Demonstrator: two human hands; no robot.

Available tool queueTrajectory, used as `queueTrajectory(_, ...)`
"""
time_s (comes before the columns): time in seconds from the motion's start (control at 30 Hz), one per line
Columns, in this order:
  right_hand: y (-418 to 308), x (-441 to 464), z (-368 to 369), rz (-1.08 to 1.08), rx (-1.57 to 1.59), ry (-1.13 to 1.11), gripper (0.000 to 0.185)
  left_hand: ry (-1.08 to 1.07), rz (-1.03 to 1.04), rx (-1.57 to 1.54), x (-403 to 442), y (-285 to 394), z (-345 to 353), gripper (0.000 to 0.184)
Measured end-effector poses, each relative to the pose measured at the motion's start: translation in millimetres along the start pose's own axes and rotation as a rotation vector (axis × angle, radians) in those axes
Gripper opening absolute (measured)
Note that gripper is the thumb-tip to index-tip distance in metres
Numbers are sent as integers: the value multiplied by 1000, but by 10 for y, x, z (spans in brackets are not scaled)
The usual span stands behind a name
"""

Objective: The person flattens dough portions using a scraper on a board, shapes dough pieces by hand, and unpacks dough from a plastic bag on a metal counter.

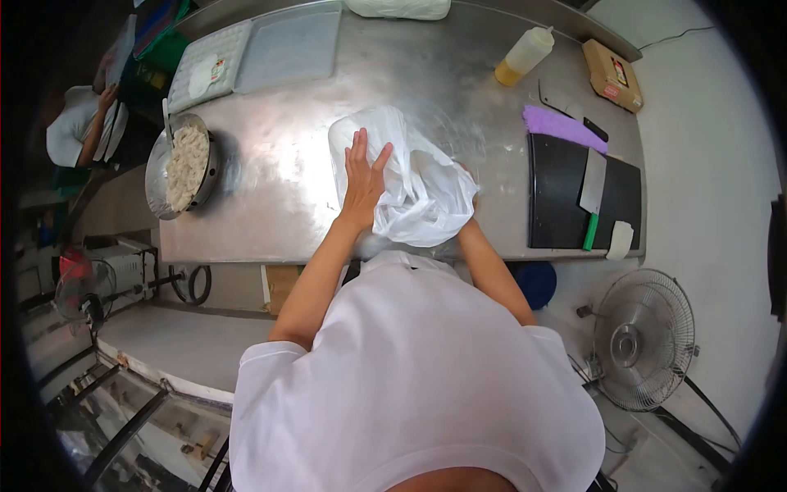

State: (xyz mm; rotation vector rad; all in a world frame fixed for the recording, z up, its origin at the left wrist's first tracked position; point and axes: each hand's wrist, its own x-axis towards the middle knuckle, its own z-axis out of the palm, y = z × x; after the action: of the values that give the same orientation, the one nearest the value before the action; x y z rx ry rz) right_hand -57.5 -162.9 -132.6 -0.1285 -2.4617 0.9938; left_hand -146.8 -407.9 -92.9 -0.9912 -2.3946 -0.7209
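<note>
A white plastic bag [426, 201] lies crumpled on the steel table in front of me, with a flatter white package [340, 148] under its left part. My left hand [363, 182] rests on the left side of the bag, its fingers stretched out and apart. At the bag's right edge is my right hand [473, 202]; the plastic covers most of it, so its fingers are hidden. What is inside the bag cannot be made out.
On the left stands a metal bowl [204, 182] of pale, lumpy food with a spoon. To the right, a green-handled cleaver [593, 189] lies on a black cutting board [557, 217] beside a purple cloth [557, 125]. Behind are a squeeze bottle [529, 53] and cardboard box [611, 78]. Another person [82, 127] is at far left.
</note>
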Motion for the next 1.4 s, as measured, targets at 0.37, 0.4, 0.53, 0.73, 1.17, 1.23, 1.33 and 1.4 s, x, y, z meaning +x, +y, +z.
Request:
queueTrajectory(0.37, -2017, 523, -1350, -71, -5, -355, 32, -347, 116, -381, -387, 531, -1223, 16)
queueTrajectory(0.4, -2074, 449, -1163, -139, 15, -489, 31, -348, 128, -426, -339, 559, -1257, 14)
queueTrajectory(0.53, -1657, 194, -374, -18, -105, -1014, 27, -559, 186, -474, -361, 560, -1267, 18)
queueTrajectory(0.73, -1550, -97, -348, -104, -31, -642, 58, -447, 9, -515, -6, 421, -1475, 45)
queueTrajectory(1.17, -1265, 113, -74, -243, -265, -951, 64, -81, -391, -220, 252, 67, -407, 112)
queueTrajectory(1.23, -1138, 150, -39, -331, -229, -886, 60, -75, -387, -213, 279, 54, -388, 112)
queueTrajectory(1.33, -1126, 328, -36, -417, -284, -977, 53, -50, -368, -218, 335, 17, -359, 112)
queueTrajectory(1.4, -1092, 396, 51, -420, -363, -1134, 51, -36, -355, -219, 354, -12, -361, 111)
